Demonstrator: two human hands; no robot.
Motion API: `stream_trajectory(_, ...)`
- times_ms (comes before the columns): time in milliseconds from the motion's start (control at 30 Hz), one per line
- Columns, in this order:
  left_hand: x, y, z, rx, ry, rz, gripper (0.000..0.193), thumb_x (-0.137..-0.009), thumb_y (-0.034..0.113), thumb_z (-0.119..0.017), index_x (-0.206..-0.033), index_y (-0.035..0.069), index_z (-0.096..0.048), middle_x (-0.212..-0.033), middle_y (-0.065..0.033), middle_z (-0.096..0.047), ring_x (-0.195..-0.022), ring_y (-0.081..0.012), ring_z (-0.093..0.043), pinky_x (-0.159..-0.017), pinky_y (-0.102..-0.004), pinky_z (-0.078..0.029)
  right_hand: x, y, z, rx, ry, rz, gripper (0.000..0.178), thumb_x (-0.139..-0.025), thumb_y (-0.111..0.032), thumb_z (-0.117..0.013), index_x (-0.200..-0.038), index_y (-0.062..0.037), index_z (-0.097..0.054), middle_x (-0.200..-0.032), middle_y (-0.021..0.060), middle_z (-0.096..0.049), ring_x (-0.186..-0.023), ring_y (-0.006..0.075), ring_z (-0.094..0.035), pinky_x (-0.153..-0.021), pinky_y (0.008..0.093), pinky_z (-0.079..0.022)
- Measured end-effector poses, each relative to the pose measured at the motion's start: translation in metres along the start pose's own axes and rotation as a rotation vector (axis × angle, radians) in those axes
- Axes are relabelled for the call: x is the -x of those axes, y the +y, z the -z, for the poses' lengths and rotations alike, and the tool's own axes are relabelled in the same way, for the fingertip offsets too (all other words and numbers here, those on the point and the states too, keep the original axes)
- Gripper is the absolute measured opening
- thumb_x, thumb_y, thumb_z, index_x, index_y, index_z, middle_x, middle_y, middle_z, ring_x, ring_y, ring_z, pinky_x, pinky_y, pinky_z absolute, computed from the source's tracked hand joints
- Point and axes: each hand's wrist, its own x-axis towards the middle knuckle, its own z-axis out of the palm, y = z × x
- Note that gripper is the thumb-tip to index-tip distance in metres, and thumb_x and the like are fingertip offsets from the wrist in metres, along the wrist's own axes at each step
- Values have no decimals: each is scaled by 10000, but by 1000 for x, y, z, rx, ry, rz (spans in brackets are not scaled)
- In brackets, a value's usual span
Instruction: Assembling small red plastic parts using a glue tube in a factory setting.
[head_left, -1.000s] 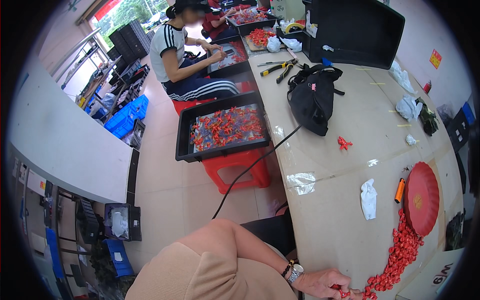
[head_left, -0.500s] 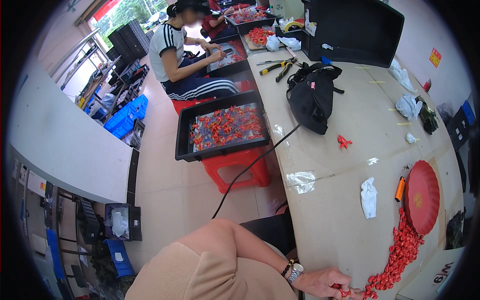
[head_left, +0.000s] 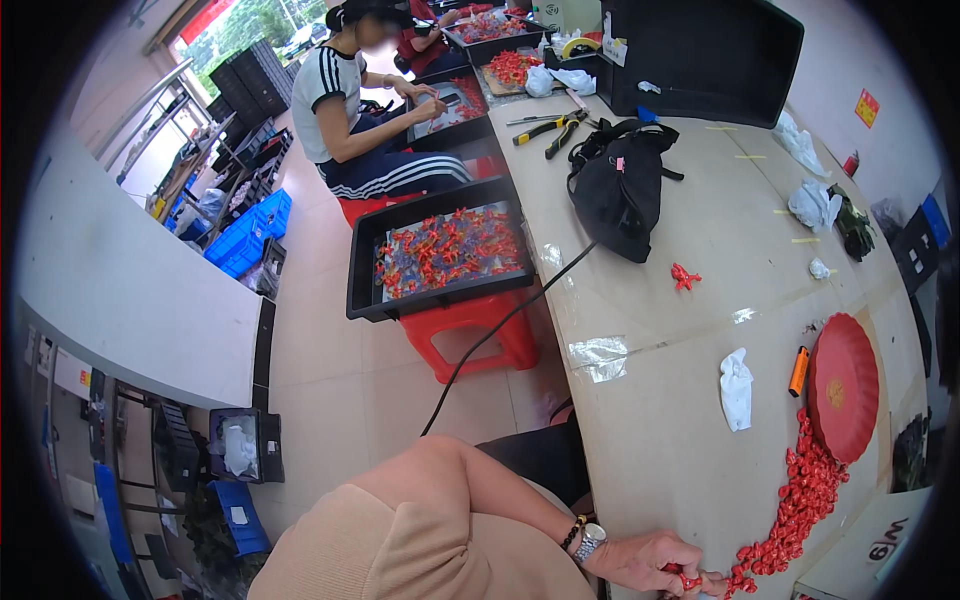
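The biggest thing before me is the long, tan-covered bench [head_left: 650, 450], its surface patched with shiny tape. Past its left side sits a co-worker [head_left: 335, 110] in a white top with dark striped sleeve edges, bent over a tray. A large black bin [head_left: 710, 60] lies at the far end of the bench, its open side toward us. Beside the bench, a black tray [head_left: 362, 275] of red and purplish pieces rests on a red stool [head_left: 440, 328]. A black bag [head_left: 615, 205] sits slumped near the bench's left edge.

Along the right side, a heap of glossy red pieces [head_left: 800, 500] trails from a scalloped red dish [head_left: 845, 390] down toward the person's left hand [head_left: 650, 558]. That hand is curled narrow, pinching a small red piece [head_left: 690, 580] just beside the heap's near end. What looks like a fingertip of the right hand [head_left: 714, 583] meets it there; the rest is out of sight, so I can't tell how that hand is set.

Smaller still: yellow-and-black pliers [head_left: 540, 132] beyond the bag, a crumpled white tissue [head_left: 736, 390], an orange stick-like object [head_left: 799, 372] beside the dish, and one red figure [head_left: 685, 277] lying alone.
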Motion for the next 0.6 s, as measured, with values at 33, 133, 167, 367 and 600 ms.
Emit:
stream_trajectory(33,0,0,0,4,3,-8,105,-785,3,-625,-811,-5,-524,-638,-117,-539,-562,-231,-528,-500,-328,-382,1,-2,-3,-10,17,-3,218,-782,-111,-727,-850,-45,-531,-833,25,-532,-753,144,-545,-673,277,-494)
stream_trajectory(133,-1,0,0,18,6,-27,106,-789,7,-627,-814,-4,-524,-643,-117,-543,-563,-232,-529,-500,-328,-384,2,-7,-9,-22,4,-15,227,-784,-123,-733,-848,-49,-528,-831,22,-527,-750,132,-538,-675,270,-493)
stream_trajectory(167,-1,1,1,24,5,-29,107,-791,8,-628,-815,-4,-524,-645,-117,-545,-564,-232,-530,-500,-327,-384,2,-6,-7,-17,-10,-11,232,-782,-127,-737,-850,-47,-529,-832,22,-528,-749,129,-537,-673,268,-490)
stream_trajectory(367,-1,0,0,18,3,-34,102,-796,4,-624,-820,-2,-525,-657,-115,-555,-573,-232,-541,-502,-323,-391,-1,-3,-4,13,-21,17,255,-770,-130,-753,-863,-34,-536,-819,24,-542,-732,126,-536,-644,258,-475)
stream_trajectory(600,-2,3,2,30,-18,-28,96,-803,3,-613,-821,-8,-520,-705,-117,-599,-601,-217,-567,-517,-312,-413,-2,0,6,7,-42,-16,233,-776,-98,-733,-876,-12,-541,-825,64,-576,-740,150,-562,-662,271,-498)
